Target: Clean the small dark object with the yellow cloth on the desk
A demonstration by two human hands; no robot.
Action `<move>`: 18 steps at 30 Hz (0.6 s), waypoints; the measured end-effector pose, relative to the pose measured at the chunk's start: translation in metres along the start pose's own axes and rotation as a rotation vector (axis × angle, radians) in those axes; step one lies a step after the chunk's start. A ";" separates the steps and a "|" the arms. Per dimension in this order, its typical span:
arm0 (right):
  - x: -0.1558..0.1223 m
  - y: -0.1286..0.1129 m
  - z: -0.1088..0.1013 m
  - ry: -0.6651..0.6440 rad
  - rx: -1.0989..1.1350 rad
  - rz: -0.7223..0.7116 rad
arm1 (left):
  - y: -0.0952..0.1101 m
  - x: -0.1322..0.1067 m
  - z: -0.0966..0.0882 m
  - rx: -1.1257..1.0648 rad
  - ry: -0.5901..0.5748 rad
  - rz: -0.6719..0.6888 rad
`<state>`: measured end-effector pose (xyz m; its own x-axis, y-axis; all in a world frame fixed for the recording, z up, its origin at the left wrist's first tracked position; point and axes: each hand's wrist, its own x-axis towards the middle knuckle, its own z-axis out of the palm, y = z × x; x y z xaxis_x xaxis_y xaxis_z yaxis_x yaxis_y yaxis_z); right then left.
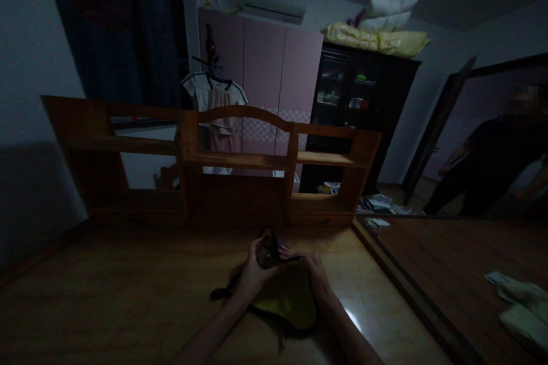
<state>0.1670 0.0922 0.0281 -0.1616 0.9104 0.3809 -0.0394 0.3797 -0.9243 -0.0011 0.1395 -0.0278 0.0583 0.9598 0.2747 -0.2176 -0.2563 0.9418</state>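
Observation:
My left hand is wrapped round a dark, rounded, slightly shiny object in the lower middle of the view. Its exact kind is too dark to make out. Right beside it, my right hand pinches the dark edge of a yellow-green fabric piece. That fabric has black edging and hangs between my forearms, just above the wooden bed board. A dark strap-like end sticks out to the left, beyond my left wrist. My palms and the fabric's far side are hidden.
A wooden headboard with shelves stands ahead. A raised wooden edge runs along the right, with pale cloth beyond it. A person in dark clothes is by the doorway. Clothes hang behind the headboard.

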 end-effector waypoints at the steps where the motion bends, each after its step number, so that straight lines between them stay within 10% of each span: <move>1: 0.000 0.000 -0.001 0.010 0.016 0.014 | 0.000 -0.001 -0.001 -0.001 -0.034 0.011; 18: 0.000 0.001 0.000 0.059 0.025 0.025 | 0.020 -0.013 0.001 -0.110 -0.189 -0.045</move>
<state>0.1671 0.0921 0.0272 -0.1044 0.9280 0.3577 -0.0606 0.3530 -0.9337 -0.0053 0.1222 -0.0125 0.2499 0.9286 0.2744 -0.3151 -0.1900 0.9299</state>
